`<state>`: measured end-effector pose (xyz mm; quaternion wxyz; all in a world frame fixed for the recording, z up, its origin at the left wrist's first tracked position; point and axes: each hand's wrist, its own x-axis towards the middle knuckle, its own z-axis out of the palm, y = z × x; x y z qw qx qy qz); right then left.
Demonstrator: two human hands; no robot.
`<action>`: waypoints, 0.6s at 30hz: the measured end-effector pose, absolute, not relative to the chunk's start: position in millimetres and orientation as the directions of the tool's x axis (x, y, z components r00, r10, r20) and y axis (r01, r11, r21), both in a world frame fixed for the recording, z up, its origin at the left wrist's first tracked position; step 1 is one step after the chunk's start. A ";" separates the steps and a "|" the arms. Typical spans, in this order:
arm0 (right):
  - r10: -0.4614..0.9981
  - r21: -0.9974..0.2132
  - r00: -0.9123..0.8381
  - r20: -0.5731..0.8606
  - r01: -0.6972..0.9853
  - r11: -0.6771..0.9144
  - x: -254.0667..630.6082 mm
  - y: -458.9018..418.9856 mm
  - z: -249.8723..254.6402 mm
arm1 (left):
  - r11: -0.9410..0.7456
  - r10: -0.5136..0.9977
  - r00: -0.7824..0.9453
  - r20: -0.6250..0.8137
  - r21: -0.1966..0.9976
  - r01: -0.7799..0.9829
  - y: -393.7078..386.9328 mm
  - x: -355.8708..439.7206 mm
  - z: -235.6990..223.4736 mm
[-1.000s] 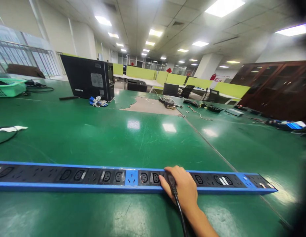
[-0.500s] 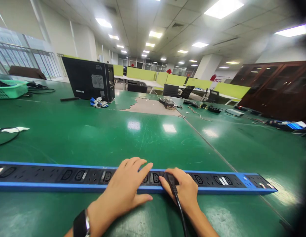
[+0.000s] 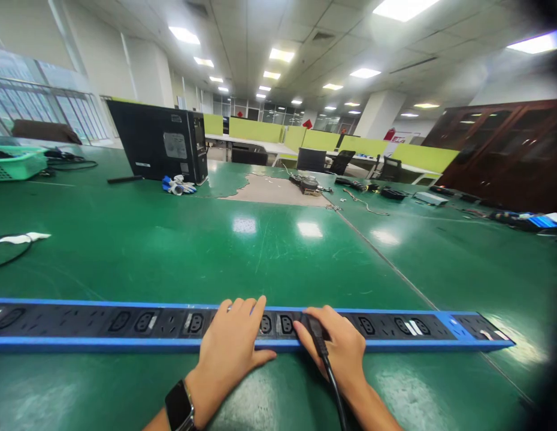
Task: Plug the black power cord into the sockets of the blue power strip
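Note:
A long power strip (image 3: 278,343) with a blue frame and black sockets lies across the green table in front of me. My left hand (image 3: 231,335) rests over its middle, fingers at the far edge and thumb along the near edge, gripping it. A black power cord plug (image 3: 315,333) is in my right hand (image 3: 344,341), held between thumb and fingers against the strip's sockets. Its black cable (image 3: 335,389) runs down towards me. How deep the plug sits is hidden by the hand. Just left of it, a socket (image 3: 286,324) shows between the two hands.
On the green table (image 3: 170,263), a black computer case (image 3: 157,143) stands at the back left beside blue-and-white gloves (image 3: 178,185). A green basket (image 3: 20,163) is at far left. Loose cables and parts (image 3: 308,184) lie at the back, with a cable (image 3: 13,254) nearer on the left.
My left hand has drawn its fingers closer together and lowered onto the strip, with its wrist shifted right. The right hand keeps hold of the plug at nearly the same place.

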<state>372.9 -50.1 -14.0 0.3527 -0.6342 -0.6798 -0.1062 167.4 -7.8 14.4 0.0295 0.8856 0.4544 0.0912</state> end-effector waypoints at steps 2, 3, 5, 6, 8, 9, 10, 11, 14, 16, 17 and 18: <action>0.746 -0.293 0.045 0.664 0.934 0.204 372.4 -50.9 -18.8 | -0.587 0.809 0.572 0.137 0.130 0.799 -7.9 167.8 14.3; 0.739 -0.296 0.047 0.672 0.932 0.210 371.9 -51.3 -19.8 | -0.588 0.808 0.572 0.140 0.128 0.799 -8.0 167.8 14.3; 0.756 -0.321 0.057 0.652 0.924 0.208 370.9 -51.8 -18.3 | -0.589 0.807 0.573 0.140 0.127 0.798 -8.2 167.7 14.8; 0.777 -0.342 0.067 0.626 0.919 0.196 370.5 -51.9 -15.9 | -0.589 0.807 0.574 0.137 0.129 0.798 -8.3 167.6 15.3; 0.824 -0.377 0.088 0.559 0.913 0.158 369.7 -51.8 -9.6 | -0.587 0.809 0.574 0.128 0.132 0.798 -8.6 167.3 16.4; 0.846 -0.387 0.092 0.525 0.911 0.140 369.5 -51.7 -6.5 | -0.587 0.809 0.574 0.128 0.134 0.798 -8.7 167.2 16.8; 0.863 -0.391 0.095 0.496 0.912 0.125 369.3 -51.5 -4.1 | -0.586 0.810 0.572 0.130 0.134 0.799 -8.7 167.1 17.0; 0.873 -0.392 0.096 0.478 0.913 0.115 369.1 -51.4 -2.6 | -0.586 0.810 0.571 0.136 0.133 0.800 -8.8 167.1 17.0; 0.858 -0.381 0.091 0.506 0.916 0.127 368.7 -51.3 -5.5 | -0.583 0.811 0.566 0.147 0.133 0.801 -8.6 167.1 16.5; 0.808 -0.349 0.072 0.585 0.922 0.171 369.2 -50.8 -12.0 | -0.581 0.813 0.565 0.143 0.134 0.803 -8.3 167.1 16.6; 0.774 -0.322 0.054 0.631 0.926 0.197 369.8 -50.3 -15.6 | -0.580 0.814 0.564 0.140 0.134 0.803 -8.2 167.1 16.8; 0.738 -0.290 0.033 0.674 0.931 0.223 370.5 -49.6 -19.0 | -0.580 0.814 0.564 0.136 0.134 0.804 -8.1 167.1 17.2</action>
